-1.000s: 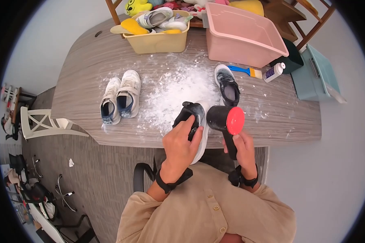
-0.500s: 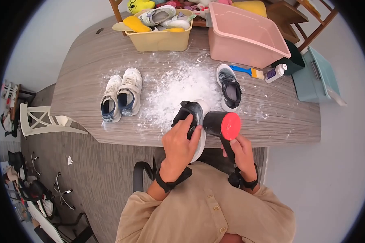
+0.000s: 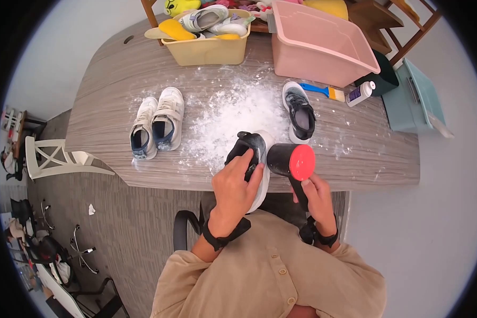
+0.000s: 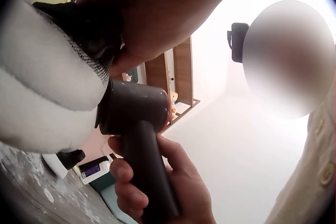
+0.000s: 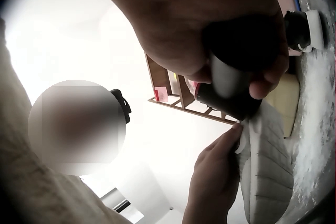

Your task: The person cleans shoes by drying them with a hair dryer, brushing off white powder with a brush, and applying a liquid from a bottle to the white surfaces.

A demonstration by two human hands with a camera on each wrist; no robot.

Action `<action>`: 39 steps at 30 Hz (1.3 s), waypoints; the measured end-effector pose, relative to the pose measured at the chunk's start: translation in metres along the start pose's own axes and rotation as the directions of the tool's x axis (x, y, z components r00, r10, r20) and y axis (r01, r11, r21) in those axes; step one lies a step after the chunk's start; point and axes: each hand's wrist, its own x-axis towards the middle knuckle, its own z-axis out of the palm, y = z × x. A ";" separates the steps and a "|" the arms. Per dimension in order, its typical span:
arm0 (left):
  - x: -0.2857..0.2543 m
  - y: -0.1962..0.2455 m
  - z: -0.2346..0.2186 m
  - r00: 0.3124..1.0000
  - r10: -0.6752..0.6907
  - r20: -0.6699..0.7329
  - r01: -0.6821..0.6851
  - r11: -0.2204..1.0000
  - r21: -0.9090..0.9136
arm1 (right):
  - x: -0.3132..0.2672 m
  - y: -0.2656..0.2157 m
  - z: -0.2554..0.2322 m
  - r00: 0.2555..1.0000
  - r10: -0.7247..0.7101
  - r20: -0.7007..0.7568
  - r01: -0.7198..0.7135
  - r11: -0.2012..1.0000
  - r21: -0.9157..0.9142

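Observation:
My left hand (image 3: 232, 183) grips a black-and-white sneaker (image 3: 259, 190), thumb on its upper, at the table's near edge. Its pale sole side (image 5: 270, 166) shows large in the right wrist view. The right hand (image 3: 319, 201) has its fingers wrapped round the handle of a black hair-dryer-shaped device (image 3: 281, 158) with a red round end (image 3: 302, 162). In the left wrist view, the head of that device (image 4: 136, 103) meets the edge of the white sneaker side (image 4: 47, 77). The matching black-and-white sneaker (image 3: 301, 114) stands on the table farther back.
White powder (image 3: 238, 114) is spread over the table (image 3: 365, 159). A pair of white sneakers (image 3: 168, 119) stands at left. Behind are a yellow bin (image 3: 206, 53) of shoes and a pink bin (image 3: 302, 63). A blue-handled brush (image 3: 323, 91) lies near a white bottle (image 3: 360, 94).
The device in my right hand has shifted slightly left and toward my body, keeping beside the sneaker. The left hand and its sneaker stay almost still.

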 end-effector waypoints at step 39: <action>0.001 0.002 -0.003 0.988 -0.155 0.019 0.155 0.987 -0.043 | -0.002 0.002 -0.003 0.999 0.006 0.034 -0.005 0.999 -0.036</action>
